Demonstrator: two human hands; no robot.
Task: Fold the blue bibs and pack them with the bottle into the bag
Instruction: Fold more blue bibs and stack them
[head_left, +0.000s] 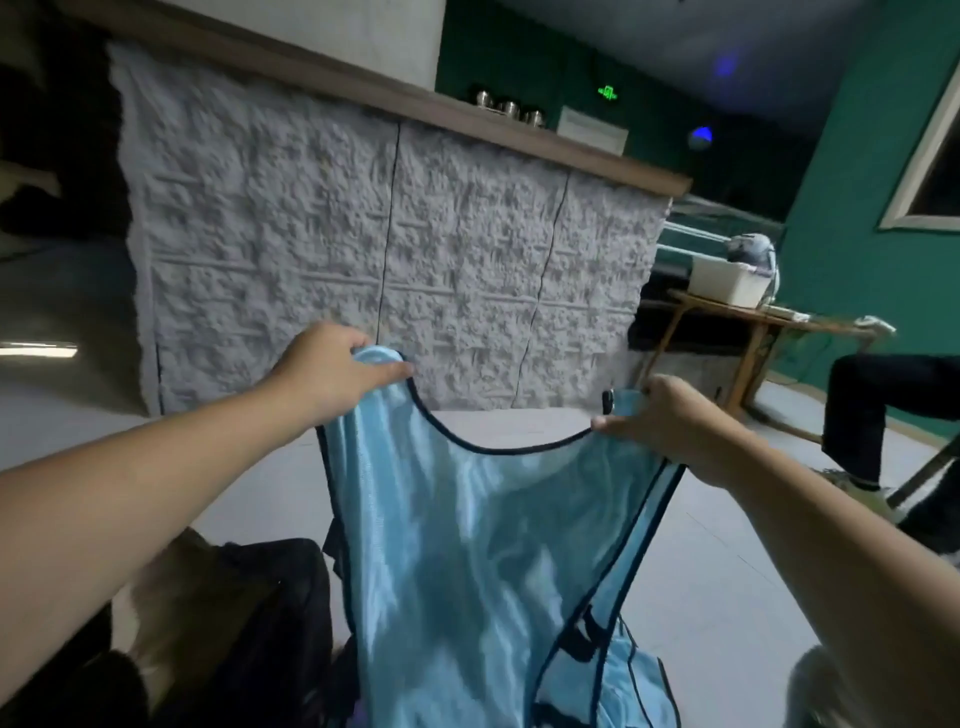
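- The left hand (332, 371), left of centre in the frame, had its fingers curled over one shoulder strap of the blue bib (467, 545), pinching the strap's top loop.
- The right hand (670, 421), right of centre, gripped the other shoulder strap, thumb on the near side and fingers wrapped behind the cloth.
- Between the two hands the bib's dark-edged neckline sagged in a curve, and the shiny cloth hung down to the bottom edge of the frame.
- A dark bag (270, 623) sat at the lower left, just beside the hanging bib and partly behind it; whether it was open I could not tell.
- The bottle was not visible.
- The floor (727, 571) under the bib was pale grey and smooth.
- Behind the hands stood a counter (363, 218) faced with rough grey stone-look panels and topped with a wooden ledge, where small metal cups (509, 106) stood at the upper centre.
- At the right, a wooden table (753, 322) carried a white tub (727, 283), against a green wall (857, 182).
- A seated person's dark trouser leg (872, 410) showed at the right edge.
- A green lit sign (607, 93) glowed at the top centre.
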